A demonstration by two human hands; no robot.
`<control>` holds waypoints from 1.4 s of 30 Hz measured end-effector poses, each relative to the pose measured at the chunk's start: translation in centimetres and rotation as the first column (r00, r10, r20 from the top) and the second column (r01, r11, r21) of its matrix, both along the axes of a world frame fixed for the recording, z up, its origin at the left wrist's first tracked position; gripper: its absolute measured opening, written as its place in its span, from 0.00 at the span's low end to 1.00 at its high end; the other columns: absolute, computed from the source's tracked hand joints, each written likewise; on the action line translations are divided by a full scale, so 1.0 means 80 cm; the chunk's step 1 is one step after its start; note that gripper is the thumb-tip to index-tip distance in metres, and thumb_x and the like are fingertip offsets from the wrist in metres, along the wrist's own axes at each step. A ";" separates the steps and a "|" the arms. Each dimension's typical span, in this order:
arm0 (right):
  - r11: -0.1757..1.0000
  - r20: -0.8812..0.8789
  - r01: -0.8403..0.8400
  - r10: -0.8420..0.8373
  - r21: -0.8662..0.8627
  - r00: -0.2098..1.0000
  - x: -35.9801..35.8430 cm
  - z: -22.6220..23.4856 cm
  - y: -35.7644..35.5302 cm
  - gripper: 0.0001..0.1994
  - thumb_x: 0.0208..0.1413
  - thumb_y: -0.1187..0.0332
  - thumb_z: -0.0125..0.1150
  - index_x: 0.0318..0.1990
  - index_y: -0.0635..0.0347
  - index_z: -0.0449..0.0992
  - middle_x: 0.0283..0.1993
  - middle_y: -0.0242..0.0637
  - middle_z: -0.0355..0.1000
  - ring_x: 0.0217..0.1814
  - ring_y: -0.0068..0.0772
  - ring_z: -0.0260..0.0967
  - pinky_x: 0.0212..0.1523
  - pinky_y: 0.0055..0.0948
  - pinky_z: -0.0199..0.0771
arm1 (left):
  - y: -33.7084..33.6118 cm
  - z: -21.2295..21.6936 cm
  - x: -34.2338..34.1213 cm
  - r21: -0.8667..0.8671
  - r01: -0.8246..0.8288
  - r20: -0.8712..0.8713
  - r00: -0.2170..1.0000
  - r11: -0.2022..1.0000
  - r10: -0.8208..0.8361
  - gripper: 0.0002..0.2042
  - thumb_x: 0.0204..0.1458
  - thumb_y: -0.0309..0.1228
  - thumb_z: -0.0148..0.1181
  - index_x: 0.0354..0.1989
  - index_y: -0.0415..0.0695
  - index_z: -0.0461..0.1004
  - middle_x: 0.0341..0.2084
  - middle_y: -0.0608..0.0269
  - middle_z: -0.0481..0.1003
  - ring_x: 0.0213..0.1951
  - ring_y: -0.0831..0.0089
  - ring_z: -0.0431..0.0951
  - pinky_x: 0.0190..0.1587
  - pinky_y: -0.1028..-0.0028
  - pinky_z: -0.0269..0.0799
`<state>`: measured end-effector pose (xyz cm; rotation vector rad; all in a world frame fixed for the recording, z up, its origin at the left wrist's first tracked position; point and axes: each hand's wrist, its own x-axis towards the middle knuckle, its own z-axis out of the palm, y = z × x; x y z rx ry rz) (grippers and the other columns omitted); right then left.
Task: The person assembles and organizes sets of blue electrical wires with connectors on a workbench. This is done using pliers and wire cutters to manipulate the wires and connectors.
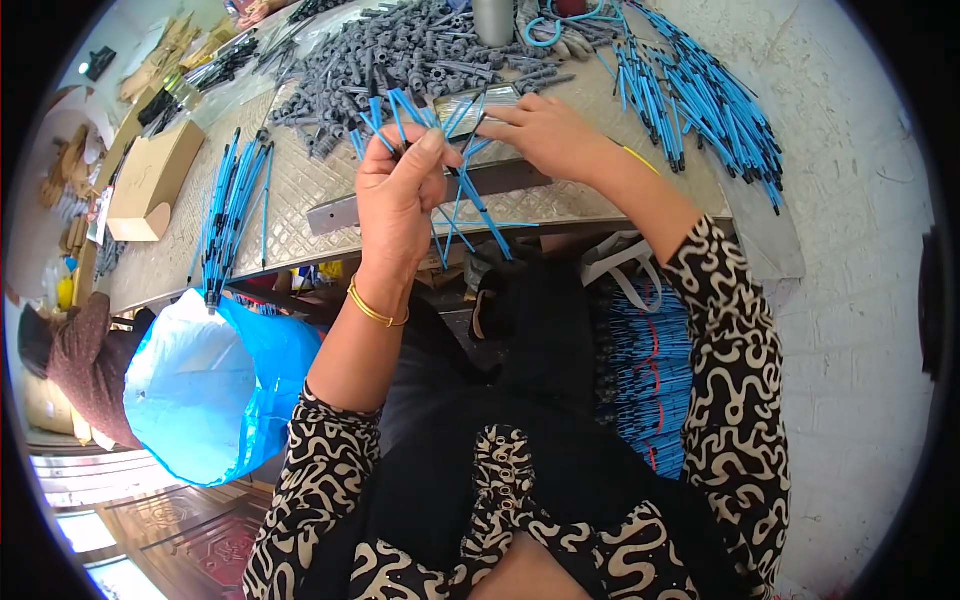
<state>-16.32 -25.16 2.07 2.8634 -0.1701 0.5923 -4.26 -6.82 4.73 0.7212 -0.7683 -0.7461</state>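
Above the near edge of the table, my left hand (402, 185) is closed around several thin blue rods with black ends (470, 190). They fan out at different angles above and below the fist. My right hand (550, 135) is just right of them, palm down. Its fingers stretch left toward the upper ends of the rods; whether the fingertips touch one is hard to make out. Behind both hands spreads a big heap of grey plastic plugs (430, 45). A dark metal bar (335, 215) lies along the table edge under the rods.
More blue rods lie in piles at the table's right (725, 110) and left (235, 200). A cardboard box (155, 180) stands far left, above a blue plastic bag (280, 350). Bundled rods (650, 390) sit below the table at right. A grey cylinder (493, 22) stands at the back.
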 end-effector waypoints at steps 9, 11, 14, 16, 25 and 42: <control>0.997 -0.223 -0.068 0.060 -0.026 0.973 0.071 0.011 0.030 0.17 0.45 0.67 0.58 0.45 0.42 0.71 0.41 0.30 0.67 0.49 0.34 0.63 0.45 0.35 0.62 | 0.025 0.004 0.011 -0.008 -0.010 0.018 1.000 1.000 0.011 0.03 0.51 0.27 0.56 0.29 0.44 0.68 0.24 0.55 0.75 0.13 0.88 0.54 0.16 0.85 0.47; 0.994 -0.241 -0.073 0.051 -0.084 0.969 0.077 0.013 0.034 0.14 0.44 0.67 0.58 0.41 0.44 0.72 0.36 0.27 0.66 0.49 0.30 0.62 0.45 0.34 0.61 | 0.035 0.007 0.012 0.009 0.000 0.013 1.000 1.000 0.000 0.03 0.51 0.26 0.55 0.30 0.43 0.68 0.21 0.58 0.74 0.13 0.87 0.55 0.16 0.84 0.48; 0.948 0.066 -0.246 0.264 -0.203 0.962 0.080 0.023 0.029 0.11 0.45 0.65 0.59 0.38 0.47 0.70 0.34 0.30 0.66 0.44 0.35 0.64 0.39 0.36 0.63 | 0.063 0.016 0.018 -0.030 0.062 -0.017 0.998 0.998 -0.063 0.02 0.52 0.26 0.54 0.31 0.43 0.68 0.17 0.62 0.71 0.13 0.85 0.55 0.15 0.83 0.48; 0.908 0.210 -0.317 0.378 -0.272 0.902 0.075 0.031 0.027 0.10 0.45 0.63 0.59 0.36 0.49 0.69 0.32 0.31 0.66 0.41 0.37 0.66 0.36 0.38 0.64 | 0.098 0.025 0.026 -0.114 0.182 -0.059 0.980 0.977 -0.189 0.02 0.52 0.25 0.52 0.31 0.41 0.68 0.13 0.66 0.67 0.11 0.84 0.55 0.15 0.81 0.48; 0.986 0.271 -0.101 0.063 0.130 0.961 0.004 0.069 0.043 0.10 0.49 0.65 0.59 0.31 0.58 0.64 0.25 0.42 0.67 0.26 0.47 0.66 0.24 0.38 0.64 | 0.230 0.064 0.045 -0.076 0.446 0.156 0.889 0.892 -0.431 0.09 0.53 0.26 0.48 0.39 0.34 0.69 0.07 0.64 0.65 0.06 0.80 0.58 0.11 0.77 0.49; 0.735 0.371 -0.240 -0.017 0.634 0.928 -0.044 0.023 0.192 0.07 0.49 0.69 0.59 0.31 0.60 0.67 0.31 0.42 0.66 0.32 0.42 0.66 0.32 0.31 0.66 | 0.125 0.032 0.033 0.101 0.140 -0.344 0.934 0.985 -0.097 0.11 0.54 0.33 0.51 0.41 0.41 0.66 0.39 0.47 0.73 0.39 0.58 0.76 0.41 0.64 0.75</control>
